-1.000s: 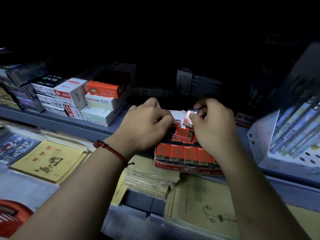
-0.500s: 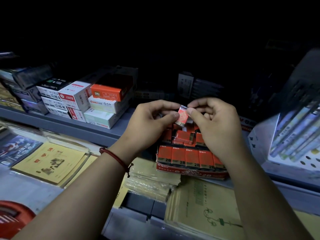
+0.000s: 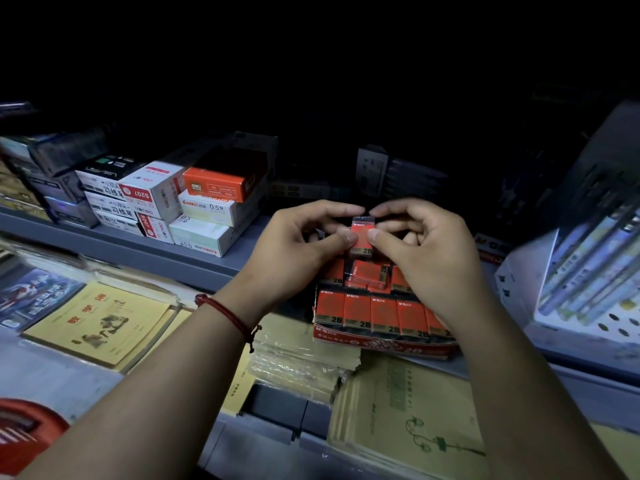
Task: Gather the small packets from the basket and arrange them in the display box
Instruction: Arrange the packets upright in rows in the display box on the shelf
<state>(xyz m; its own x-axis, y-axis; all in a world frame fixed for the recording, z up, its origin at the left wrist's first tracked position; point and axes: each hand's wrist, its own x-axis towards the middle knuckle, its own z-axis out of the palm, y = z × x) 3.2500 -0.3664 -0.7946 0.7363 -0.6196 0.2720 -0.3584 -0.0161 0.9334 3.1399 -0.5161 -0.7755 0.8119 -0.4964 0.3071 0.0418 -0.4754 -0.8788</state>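
Left hand (image 3: 298, 244): my thumb and forefinger pinch the red 2B packet (image 3: 361, 237).
Right hand (image 3: 422, 244): pinching the same packet, upright above the display box (image 3: 381, 344).

- "2B" at the foot of the raised red packet (image 3: 362, 237)
- "2B" on the front-row packets (image 3: 356, 311) and on the display box (image 3: 381, 344) front
- "deli" on the orange box (image 3: 221, 185)
- "S207", upside down, on the white box (image 3: 149, 192)
- "0.5" on the pale box (image 3: 211, 209)
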